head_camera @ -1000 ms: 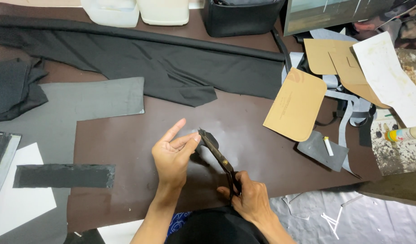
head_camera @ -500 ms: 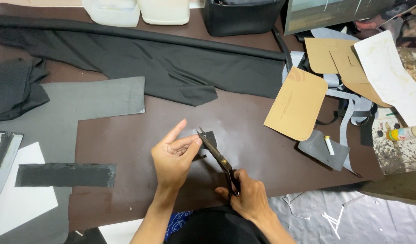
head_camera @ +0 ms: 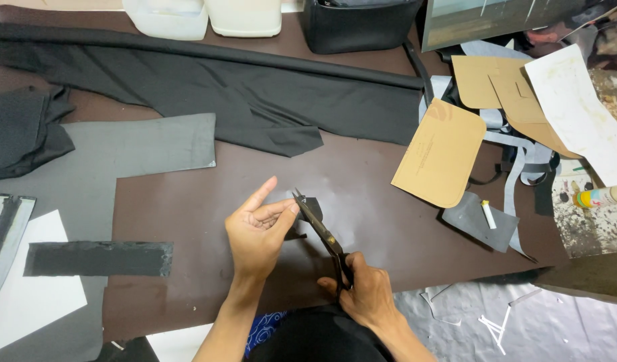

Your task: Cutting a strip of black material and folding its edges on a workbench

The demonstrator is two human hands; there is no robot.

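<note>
My right hand (head_camera: 367, 289) grips the handles of dark scissors (head_camera: 319, 229), whose blades point up and to the left over the brown table mat (head_camera: 188, 208). My left hand (head_camera: 256, 232) pinches a small dark piece of material (head_camera: 311, 206) at the blade tips, with the index finger raised. The blades look nearly shut on that piece. Part of the piece is hidden behind my fingers.
A black fabric roll (head_camera: 208, 74) lies across the far side. Grey material (head_camera: 134, 144) and a black strip (head_camera: 97, 258) lie on the left. Tan card patterns (head_camera: 441, 154), grey scraps with a white chalk (head_camera: 488, 214) and a bottle (head_camera: 600, 196) sit on the right. White tubs and a black bag stand at the back.
Both hands have shifted slightly; the scissors' blades have advanced a little up and left into the small dark piece held by my left hand.
</note>
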